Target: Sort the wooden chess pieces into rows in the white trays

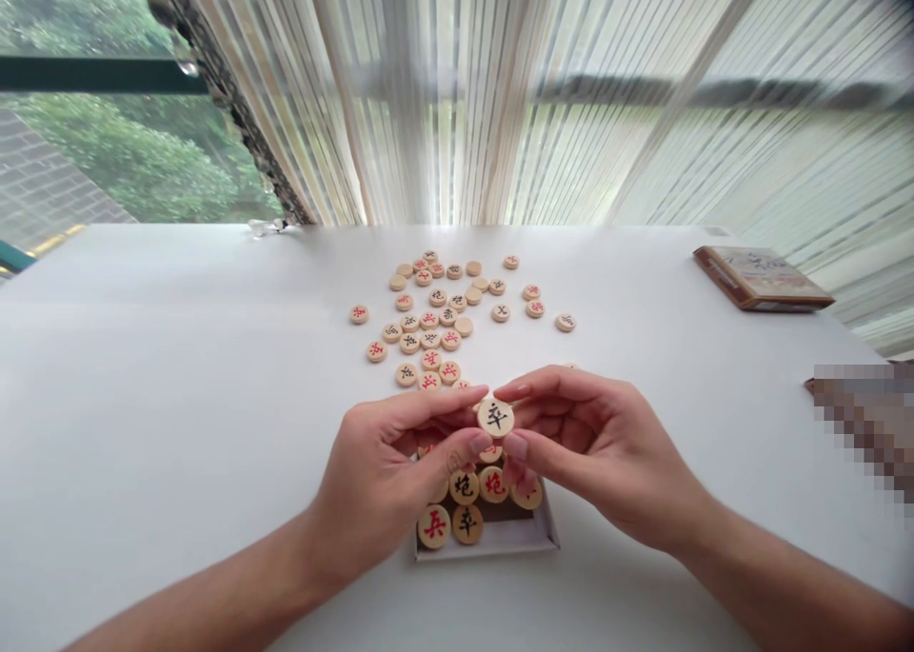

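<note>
A round wooden chess piece [495, 418] with a black character is held upright above a small open box [486, 544]. My left hand [407, 452] pinches it from the left and my right hand [586, 443] from the right, thumbs below and fingers above. Inside the box lie several pieces in rows, among them a red-marked piece [434, 526] and a black-marked piece [467, 523] in the row nearest me. The box's far part is hidden behind my hands. Beyond them, loose pieces [430, 359] with red or black characters are scattered on the white table [178, 395].
At the back right lies a flat brown box [767, 276] with a printed lid. A pixelated brown object [864, 424] sits at the right edge. Striped curtains [457, 90] and a window stand behind the table.
</note>
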Demonstrator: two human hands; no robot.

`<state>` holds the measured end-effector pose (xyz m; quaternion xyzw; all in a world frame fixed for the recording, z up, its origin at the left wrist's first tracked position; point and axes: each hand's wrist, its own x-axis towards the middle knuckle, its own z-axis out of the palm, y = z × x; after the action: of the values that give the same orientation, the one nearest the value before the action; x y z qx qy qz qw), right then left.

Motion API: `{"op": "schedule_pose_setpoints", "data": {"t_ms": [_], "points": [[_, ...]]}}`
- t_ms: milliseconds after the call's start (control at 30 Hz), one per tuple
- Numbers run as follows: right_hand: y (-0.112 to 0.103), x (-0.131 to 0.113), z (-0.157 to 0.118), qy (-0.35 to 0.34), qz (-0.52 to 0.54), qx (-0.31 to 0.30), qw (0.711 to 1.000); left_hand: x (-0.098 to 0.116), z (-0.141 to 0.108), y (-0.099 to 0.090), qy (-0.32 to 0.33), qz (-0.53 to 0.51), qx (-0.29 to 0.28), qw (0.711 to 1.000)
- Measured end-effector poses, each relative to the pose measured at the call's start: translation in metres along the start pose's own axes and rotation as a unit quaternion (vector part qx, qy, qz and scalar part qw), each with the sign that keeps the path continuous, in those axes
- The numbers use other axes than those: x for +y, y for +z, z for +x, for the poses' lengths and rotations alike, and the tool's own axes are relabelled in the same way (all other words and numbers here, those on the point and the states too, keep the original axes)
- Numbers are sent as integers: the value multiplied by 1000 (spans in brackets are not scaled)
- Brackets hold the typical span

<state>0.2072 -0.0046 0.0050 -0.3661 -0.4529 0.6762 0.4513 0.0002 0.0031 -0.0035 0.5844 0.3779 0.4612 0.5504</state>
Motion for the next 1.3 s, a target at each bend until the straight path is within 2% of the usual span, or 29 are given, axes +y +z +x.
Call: {"op": "schedule_pose_setpoints", "data": {"t_ms": [233, 400, 533, 800, 1100, 1300], "points": [[-2, 3, -3, -67, -77, 23, 995, 0, 1, 0, 25, 44, 43, 998], [-4, 3, -4, -75, -98, 23, 992, -2, 1, -2, 58, 73, 34, 995], [-4, 3, -5, -71, -108, 21, 991, -2, 1, -3, 59, 75, 26, 995], [-2, 1, 0, -30, -72, 16, 997, -2, 2, -3, 49, 64, 15, 997], [-2, 1, 0, 1, -114, 1, 994, 0, 0, -3, 62, 92, -28, 993], [-2, 0, 1, 44, -97, -19, 994, -1, -1, 0, 46, 50, -41, 997]]}}
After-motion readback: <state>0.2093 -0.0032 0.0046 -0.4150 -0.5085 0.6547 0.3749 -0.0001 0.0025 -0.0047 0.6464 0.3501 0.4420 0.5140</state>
